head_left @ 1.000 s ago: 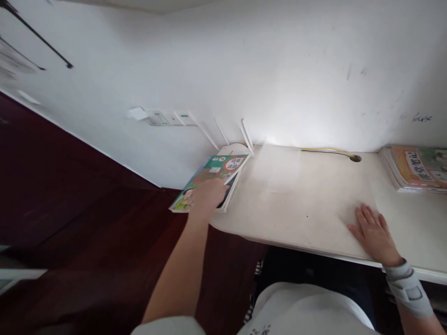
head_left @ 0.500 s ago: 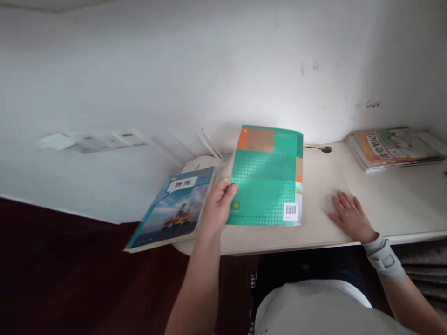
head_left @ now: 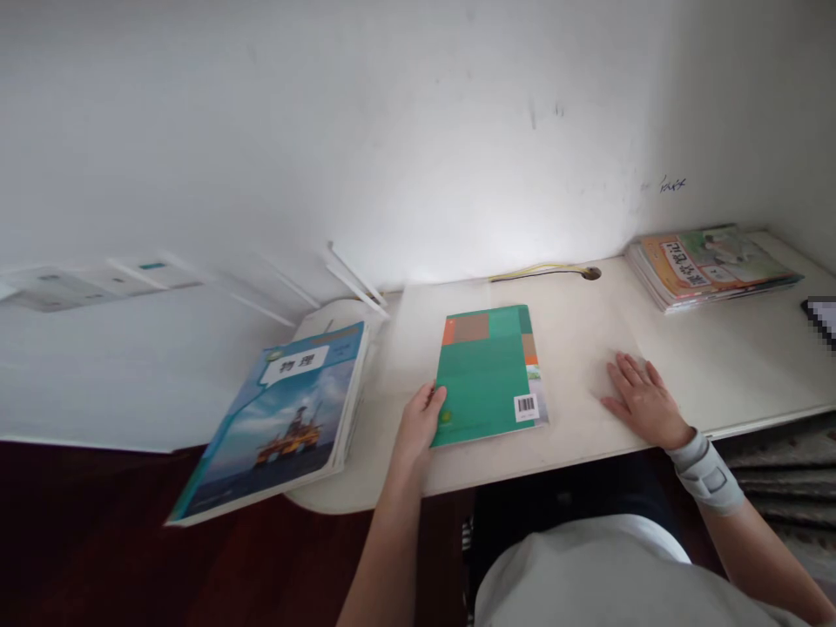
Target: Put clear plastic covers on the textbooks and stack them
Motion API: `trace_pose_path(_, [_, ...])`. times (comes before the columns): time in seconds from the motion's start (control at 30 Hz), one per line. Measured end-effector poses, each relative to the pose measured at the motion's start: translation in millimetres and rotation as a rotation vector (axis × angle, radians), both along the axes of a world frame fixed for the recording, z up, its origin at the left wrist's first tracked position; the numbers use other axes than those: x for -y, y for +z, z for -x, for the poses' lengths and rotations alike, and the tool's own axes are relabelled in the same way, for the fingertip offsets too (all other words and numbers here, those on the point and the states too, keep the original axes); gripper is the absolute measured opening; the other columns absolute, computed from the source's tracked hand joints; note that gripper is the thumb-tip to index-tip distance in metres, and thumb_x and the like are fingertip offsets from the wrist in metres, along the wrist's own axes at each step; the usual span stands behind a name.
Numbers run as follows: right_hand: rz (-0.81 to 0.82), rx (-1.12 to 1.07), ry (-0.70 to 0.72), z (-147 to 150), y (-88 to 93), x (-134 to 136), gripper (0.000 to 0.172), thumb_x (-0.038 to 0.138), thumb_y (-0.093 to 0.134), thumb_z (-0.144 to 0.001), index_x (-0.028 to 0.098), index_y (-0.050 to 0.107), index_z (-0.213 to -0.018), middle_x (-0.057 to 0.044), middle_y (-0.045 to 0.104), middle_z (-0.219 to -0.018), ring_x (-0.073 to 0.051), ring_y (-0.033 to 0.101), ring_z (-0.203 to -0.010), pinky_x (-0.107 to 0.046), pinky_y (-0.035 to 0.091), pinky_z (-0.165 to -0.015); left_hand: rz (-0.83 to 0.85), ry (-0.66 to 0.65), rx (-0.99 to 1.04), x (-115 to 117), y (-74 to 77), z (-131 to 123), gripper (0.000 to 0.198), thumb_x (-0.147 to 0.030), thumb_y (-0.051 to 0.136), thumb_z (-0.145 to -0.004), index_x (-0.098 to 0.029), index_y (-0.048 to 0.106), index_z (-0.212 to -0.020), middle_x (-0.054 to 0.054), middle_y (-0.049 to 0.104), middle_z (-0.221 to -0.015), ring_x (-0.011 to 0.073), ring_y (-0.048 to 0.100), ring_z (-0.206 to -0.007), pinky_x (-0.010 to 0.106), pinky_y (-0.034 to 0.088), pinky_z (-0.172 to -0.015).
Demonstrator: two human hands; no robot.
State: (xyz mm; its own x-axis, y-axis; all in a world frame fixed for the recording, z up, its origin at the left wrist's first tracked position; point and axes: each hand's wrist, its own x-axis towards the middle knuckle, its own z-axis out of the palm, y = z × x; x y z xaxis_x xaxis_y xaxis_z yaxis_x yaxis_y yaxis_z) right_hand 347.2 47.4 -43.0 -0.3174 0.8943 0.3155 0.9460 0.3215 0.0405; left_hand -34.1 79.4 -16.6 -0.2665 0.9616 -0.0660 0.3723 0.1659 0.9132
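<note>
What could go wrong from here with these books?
The blue book overhangs the rounded end of the desk, so a bump might send it to the floor. The left hand holds the green book only near its left edge, so its other side could sag if lifted.

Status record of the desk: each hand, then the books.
left hand: grips green textbook by its left edge
right hand: palm down on white desk, nothing held
green textbook: back cover up, barcode showing
blue physics textbook: front cover up, overhanging desk's left end
book stack: right side, near wall
</note>
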Motion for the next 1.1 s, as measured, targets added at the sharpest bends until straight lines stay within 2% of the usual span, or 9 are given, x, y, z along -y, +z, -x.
trace_pose_path(0.23, [-0.002,-0.01,0.007,-0.3,3.0,1.0,0.054,0.045,0.036,-0.091,0.01,0.046,-0.13,-0.019,0.043,-0.138,-0.028,0.038,-0.128,-0.049,0.028,-0.103,-0.084,-0.089,-0.714,4.8,0.3,-3.6,0.044,-0.039,0.041,-0.082,-0.012,0.056,-0.114,0.016,0.058,-0.111,0.0282,0.054,-0.108,0.044,0.042,-0.094])
trace_pose_path(0.37, [-0.009,0.002,0.005,-0.9,2.6,1.1,0.053,0.045,0.037,-0.091,0.011,0.046,-0.13,-0.018,0.042,-0.139,-0.028,0.04,-0.127,-0.049,0.029,-0.103,-0.142,-0.09,-0.865,6.7,-6.0,-8.3,0.047,-0.038,0.039,-0.084,-0.004,0.056,-0.113,0.025,0.047,-0.128,0.0332,0.042,-0.122,0.047,0.033,-0.102])
trace_pose_path(0.5, [-0.008,0.018,0.002,-1.9,0.6,0.6,0.054,0.046,0.036,-0.091,0.011,0.045,-0.131,-0.018,0.042,-0.139,-0.028,0.04,-0.127,-0.048,0.029,-0.103,-0.102,-0.07,-0.832,6.1,-10.9,-8.0,0.048,-0.04,0.04,-0.084,-0.005,0.055,-0.114,0.023,0.042,-0.135,0.0343,0.036,-0.128,0.049,0.031,-0.104])
trace_pose_path(0.63, [-0.014,0.025,0.003,-2.1,0.9,0.7,0.053,0.046,0.036,-0.091,0.01,0.046,-0.13,-0.018,0.043,-0.138,-0.028,0.04,-0.127,-0.048,0.029,-0.103,-0.107,-0.033,-0.66,8.6,-1.6,-8.8,0.046,-0.04,0.048,-0.08,-0.008,0.058,-0.111,0.021,0.041,-0.138,0.0355,0.029,-0.132,0.052,0.025,-0.107])
trace_pose_path(0.7, [-0.016,0.022,0.0,-1.8,1.8,1.0,0.053,0.045,0.035,-0.091,0.011,0.046,-0.13,-0.017,0.043,-0.139,-0.028,0.04,-0.127,-0.048,0.028,-0.103,-0.117,-0.008,-0.431,14.4,9.2,-12.3,0.048,-0.043,0.053,-0.077,-0.011,0.058,-0.114,0.018,0.043,-0.138,0.0347,0.03,-0.132,0.052,0.027,-0.106])
trace_pose_path(0.83, [0.0,0.006,-0.001,-1.8,2.1,0.9,0.053,0.046,0.035,-0.091,0.012,0.045,-0.131,-0.017,0.043,-0.139,-0.028,0.038,-0.128,-0.048,0.028,-0.104,-0.213,-0.088,0.264,33.4,29.6,-35.4,0.058,-0.052,0.056,-0.076,-0.023,0.05,-0.126,0.01,0.053,-0.13,0.0275,0.048,-0.121,0.044,0.041,-0.099])
trace_pose_path(0.9, [0.013,-0.006,0.0,-1.7,1.4,0.2,0.054,0.047,0.036,-0.091,0.012,0.045,-0.131,-0.017,0.042,-0.139,-0.028,0.037,-0.129,-0.048,0.028,-0.104,-0.25,-0.152,0.389,40.0,33.4,-56.9,0.065,-0.05,0.06,-0.076,-0.025,0.041,-0.133,0.009,0.052,-0.131,0.0252,0.051,-0.118,0.041,0.042,-0.099])
trace_pose_path(1.0, [0.029,-0.019,-0.002,-0.3,0.7,-1.0,0.055,0.046,0.037,-0.09,0.009,0.047,-0.129,-0.019,0.042,-0.138,-0.028,0.038,-0.129,-0.045,0.03,-0.104,-0.31,-0.222,0.136,40.5,31.2,-97.5,0.071,-0.037,0.058,-0.081,-0.023,0.024,-0.142,0.011,0.038,-0.143,0.0243,0.037,-0.13,0.041,0.032,-0.107])
trace_pose_path(1.1, [0.023,-0.049,-0.02,3.5,1.2,-0.1,0.053,0.042,0.038,-0.091,0.006,0.048,-0.127,-0.02,0.045,-0.136,-0.027,0.04,-0.128,-0.042,0.031,-0.104,-0.462,-0.29,-0.282,35.8,25.7,-140.1,0.056,-0.021,0.039,-0.089,-0.022,0.023,-0.143,0.01,0.02,-0.151,0.0238,0.014,-0.139,0.044,0.02,-0.112])
